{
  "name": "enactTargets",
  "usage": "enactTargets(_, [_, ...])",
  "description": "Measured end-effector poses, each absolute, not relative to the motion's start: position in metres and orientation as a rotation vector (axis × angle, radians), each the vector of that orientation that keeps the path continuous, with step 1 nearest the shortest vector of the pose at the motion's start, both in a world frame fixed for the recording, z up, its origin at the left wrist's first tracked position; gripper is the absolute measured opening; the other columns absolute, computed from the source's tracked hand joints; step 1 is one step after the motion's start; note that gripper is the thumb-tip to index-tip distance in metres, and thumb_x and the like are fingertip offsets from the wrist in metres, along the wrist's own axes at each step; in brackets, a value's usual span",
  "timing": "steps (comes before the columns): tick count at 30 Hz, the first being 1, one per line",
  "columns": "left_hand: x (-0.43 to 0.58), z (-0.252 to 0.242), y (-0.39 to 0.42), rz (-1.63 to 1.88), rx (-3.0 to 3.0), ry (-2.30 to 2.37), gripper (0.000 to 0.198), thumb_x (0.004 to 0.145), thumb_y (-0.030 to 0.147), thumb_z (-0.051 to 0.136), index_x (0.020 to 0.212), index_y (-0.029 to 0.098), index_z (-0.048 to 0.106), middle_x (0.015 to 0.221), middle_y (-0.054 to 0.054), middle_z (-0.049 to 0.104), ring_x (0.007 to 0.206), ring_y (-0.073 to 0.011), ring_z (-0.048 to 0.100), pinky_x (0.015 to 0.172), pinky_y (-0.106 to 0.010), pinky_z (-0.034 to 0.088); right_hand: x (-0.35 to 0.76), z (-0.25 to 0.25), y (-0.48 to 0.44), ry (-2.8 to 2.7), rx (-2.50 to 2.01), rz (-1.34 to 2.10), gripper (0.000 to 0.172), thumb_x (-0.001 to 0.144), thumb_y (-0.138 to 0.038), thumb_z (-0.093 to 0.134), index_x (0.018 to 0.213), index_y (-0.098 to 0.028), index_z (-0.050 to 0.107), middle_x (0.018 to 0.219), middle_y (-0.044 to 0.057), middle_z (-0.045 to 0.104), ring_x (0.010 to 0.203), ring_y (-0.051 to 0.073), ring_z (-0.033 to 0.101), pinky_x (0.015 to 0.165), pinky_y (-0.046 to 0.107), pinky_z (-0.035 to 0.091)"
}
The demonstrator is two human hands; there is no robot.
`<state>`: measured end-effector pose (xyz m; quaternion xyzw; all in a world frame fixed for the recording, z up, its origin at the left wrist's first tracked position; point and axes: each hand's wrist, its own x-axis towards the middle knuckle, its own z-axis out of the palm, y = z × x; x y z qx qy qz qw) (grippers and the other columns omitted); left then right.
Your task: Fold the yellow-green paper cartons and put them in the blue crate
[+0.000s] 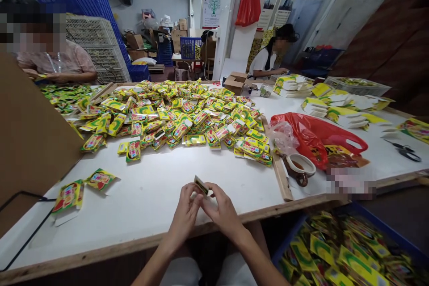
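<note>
Just above the table's near edge, my left hand (186,208) and my right hand (221,208) meet around one small carton (201,185). Both sets of fingers are closed on its sides. It is tilted, with a dark face or opening toward me; my fingers hide much of it. Beyond my hands lies a wide heap of small yellow and green cartons (194,140). To the left, a flattened-looking carton (69,197) with a white flap and another carton (100,179) rest on the white table (140,196).
A wooden strip (281,176) bounds the heap on the right. Past it are a brown mug (300,167), a red plastic bag (308,132) and scissors (407,149). A blue crate (290,237) of cartons stands lower right. A cardboard sheet (30,138) rises at left. Co-workers sit across the table.
</note>
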<state>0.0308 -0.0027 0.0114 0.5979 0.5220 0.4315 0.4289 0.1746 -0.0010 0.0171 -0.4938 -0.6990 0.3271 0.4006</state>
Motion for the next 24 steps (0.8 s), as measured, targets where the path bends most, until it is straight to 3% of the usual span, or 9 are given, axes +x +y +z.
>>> enactTargets(4, [0.032, 0.008, 0.0, 1.175, 1.467, 1.228, 0.028, 0.086, 0.03, 0.051, 0.112, 0.022, 0.046, 0.104, -0.007, 0.06, 0.1, -0.0202, 0.058, 0.09, -0.037, 0.045, 0.184, 0.012, -0.002, -1.71, -1.32, 0.889, 0.016, 0.086, -0.022, 0.051, 0.102, -0.02, 0.054, 0.084, 0.004, 0.065, 0.077, 0.018, 0.061, 0.071, 0.029, 0.047])
enactTargets(8, [0.03, 0.005, -0.003, 1.14, 1.407, 1.156, 0.036, 0.085, 0.026, 0.052, 0.119, 0.024, 0.04, 0.096, -0.003, 0.064, 0.085, -0.0168, 0.062, 0.079, -0.033, 0.05, 0.191, 0.005, -0.003, -1.466, -1.25, 0.943, 0.04, 0.084, -0.019, 0.054, 0.121, -0.021, 0.04, 0.085, 0.001, 0.065, 0.077, 0.016, 0.062, 0.073, 0.028, 0.049])
enactTargets(13, [0.027, 0.004, -0.007, 1.07, 1.438, 1.158, 0.026, 0.085, 0.029, 0.053, 0.11, 0.021, 0.054, 0.102, -0.006, 0.065, 0.091, -0.0183, 0.063, 0.081, -0.032, 0.05, 0.194, 0.007, 0.0, -1.587, -1.17, 0.995, 0.016, 0.086, -0.019, 0.048, 0.099, -0.02, 0.059, 0.095, 0.005, 0.066, 0.088, 0.017, 0.062, 0.078, 0.028, 0.048])
enactTargets(19, [0.027, 0.005, -0.005, 1.042, 1.348, 1.13, 0.023, 0.084, 0.029, 0.055, 0.103, 0.019, 0.058, 0.1, -0.006, 0.068, 0.086, -0.0189, 0.065, 0.077, -0.031, 0.053, 0.194, 0.002, 0.005, -1.414, -1.201, 1.068, 0.031, 0.084, -0.02, 0.054, 0.114, -0.021, 0.047, 0.088, 0.002, 0.065, 0.079, 0.016, 0.063, 0.073, 0.028, 0.05])
enactTargets(24, [0.029, 0.004, -0.003, 1.057, 1.33, 1.115, 0.022, 0.084, 0.029, 0.055, 0.103, 0.018, 0.06, 0.102, -0.008, 0.068, 0.088, -0.0195, 0.066, 0.078, -0.032, 0.053, 0.193, 0.004, 0.009, -1.509, -1.161, 1.066, 0.013, 0.086, -0.02, 0.053, 0.094, -0.02, 0.063, 0.091, 0.004, 0.067, 0.086, 0.018, 0.062, 0.078, 0.029, 0.048])
